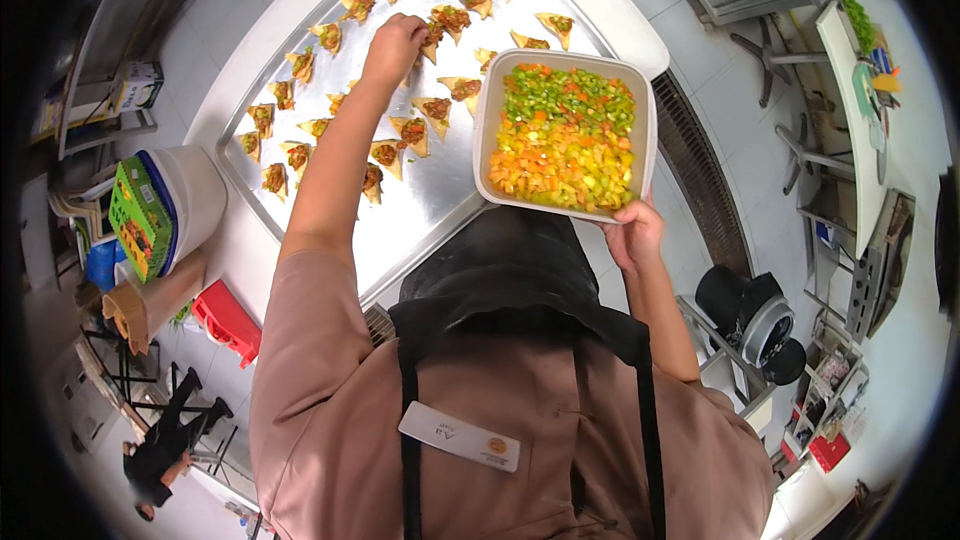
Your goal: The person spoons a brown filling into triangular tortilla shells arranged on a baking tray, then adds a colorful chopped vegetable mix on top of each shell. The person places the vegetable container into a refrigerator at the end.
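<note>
A square whitish tub is held over the near right part of a metal tray. Diced vegetables fill it, green peppers on the far side and yellow-orange pieces on the near side. My right hand grips its near right corner from below. Over the tray, my left hand has its fingertips pinched together just above a topped triangular pastry; whatever they hold is hidden. Several more golden pastry triangles with brown filling and green bits are spread across the tray.
The tray lies on a white table. Beside the table at left are a white bucket, a green box and a red plastic container. A floor grate runs at right. A person in dark clothes is at lower left.
</note>
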Demonstrator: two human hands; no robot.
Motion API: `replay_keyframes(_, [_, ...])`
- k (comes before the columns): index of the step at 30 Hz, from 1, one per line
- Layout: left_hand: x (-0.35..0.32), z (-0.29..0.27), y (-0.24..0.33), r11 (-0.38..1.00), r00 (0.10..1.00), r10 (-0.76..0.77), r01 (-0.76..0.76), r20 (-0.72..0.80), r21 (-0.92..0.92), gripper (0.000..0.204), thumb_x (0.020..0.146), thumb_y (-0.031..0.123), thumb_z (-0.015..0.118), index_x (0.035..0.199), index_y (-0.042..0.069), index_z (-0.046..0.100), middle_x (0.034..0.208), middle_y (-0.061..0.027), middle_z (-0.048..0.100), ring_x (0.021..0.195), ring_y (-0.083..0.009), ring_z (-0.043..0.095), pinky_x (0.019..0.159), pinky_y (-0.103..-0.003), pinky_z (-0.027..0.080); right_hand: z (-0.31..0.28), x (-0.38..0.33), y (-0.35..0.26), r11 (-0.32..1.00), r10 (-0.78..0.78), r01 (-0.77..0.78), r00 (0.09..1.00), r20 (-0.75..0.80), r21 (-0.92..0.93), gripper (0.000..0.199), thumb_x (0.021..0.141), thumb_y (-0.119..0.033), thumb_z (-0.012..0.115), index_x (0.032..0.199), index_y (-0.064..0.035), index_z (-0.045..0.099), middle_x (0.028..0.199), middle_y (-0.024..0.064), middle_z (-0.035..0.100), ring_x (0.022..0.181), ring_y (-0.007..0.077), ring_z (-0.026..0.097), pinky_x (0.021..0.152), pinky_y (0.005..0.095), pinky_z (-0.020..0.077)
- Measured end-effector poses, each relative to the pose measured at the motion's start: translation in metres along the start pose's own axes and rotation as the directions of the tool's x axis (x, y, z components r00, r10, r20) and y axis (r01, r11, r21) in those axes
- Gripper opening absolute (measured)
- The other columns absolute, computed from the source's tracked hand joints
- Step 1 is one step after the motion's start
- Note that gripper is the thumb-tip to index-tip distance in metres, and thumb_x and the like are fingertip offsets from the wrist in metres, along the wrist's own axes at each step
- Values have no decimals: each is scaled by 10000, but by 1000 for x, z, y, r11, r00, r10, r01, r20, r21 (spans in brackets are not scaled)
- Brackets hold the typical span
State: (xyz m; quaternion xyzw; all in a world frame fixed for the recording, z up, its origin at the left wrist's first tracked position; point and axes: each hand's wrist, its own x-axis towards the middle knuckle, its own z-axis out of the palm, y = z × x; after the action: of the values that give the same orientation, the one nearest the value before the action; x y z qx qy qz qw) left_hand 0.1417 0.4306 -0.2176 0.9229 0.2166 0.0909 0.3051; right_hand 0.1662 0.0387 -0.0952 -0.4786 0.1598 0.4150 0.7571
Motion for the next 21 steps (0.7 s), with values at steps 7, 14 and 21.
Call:
replay_keyframes(7, [-30, -32, 96, 952, 993, 49, -78, -106, -295, 162, 871, 147, 592, 958, 35, 671, 942, -116, 628, 811, -233, 617, 745, -327, 498, 10, -5, -7, 997, -77, 77, 997, -7, 5, 855, 597, -46, 427, 1415, -91, 183, 1357, 201, 352, 1150, 430, 481, 801, 617, 505])
replay_keyframes(14, [-98, -47, 211, 949, 842, 315, -262, 438, -177, 403, 841, 287, 618, 1147, 36, 541, 1079, -185, 531, 924, -375, 579, 795, -418, 487, 3, 4, -39, 1000, 15, -14, 991, 130, -9, 937, 582, -19, 426, 1445, -141, 83, 1394, 177, 301, 1250, 397, 384, 878, 600, 460])
replay_keyframes(21, [-84, -6, 252, 969, 891, 239, -190, 387, -159, 233, 849, 172, 588, 1026, 22, 571, 931, -167, 548, 786, -356, 598, 690, -421, 495, -38, 30, -100, 992, 67, -48, 983, 173, -113, 877, 588, -38, 428, 1424, -119, 177, 1359, 179, 348, 1199, 391, 435, 837, 578, 488])
